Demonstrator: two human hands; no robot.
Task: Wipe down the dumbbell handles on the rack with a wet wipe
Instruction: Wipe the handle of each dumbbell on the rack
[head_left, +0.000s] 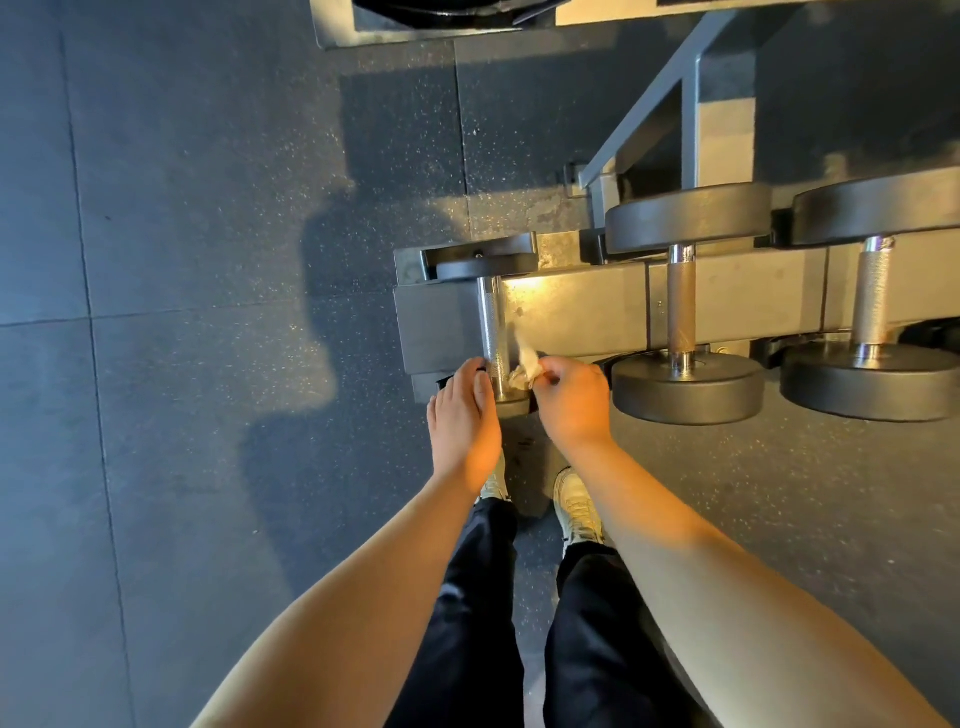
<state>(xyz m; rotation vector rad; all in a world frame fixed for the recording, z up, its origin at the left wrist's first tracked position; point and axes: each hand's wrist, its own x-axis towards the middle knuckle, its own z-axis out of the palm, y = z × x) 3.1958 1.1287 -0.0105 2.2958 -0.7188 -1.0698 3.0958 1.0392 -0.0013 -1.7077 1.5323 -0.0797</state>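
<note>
Three dumbbells lie across a grey rack (587, 312). The leftmost dumbbell has a knurled silver handle (493, 327). My left hand (465, 421) rests with straight fingers on the near end of that dumbbell, just left of the handle. My right hand (574, 400) pinches a crumpled wet wipe (524, 371) against the right side of the handle's near end. The middle dumbbell has a rusty brown handle (681, 306). The right dumbbell has a silver handle (874, 296).
Dark speckled rubber tiles (208, 260) cover the floor to the left. My legs and white shoes (576, 504) stand right below the rack. The rack's slanted frame (654, 104) rises at the back. Another piece of equipment (415, 21) sits at the top edge.
</note>
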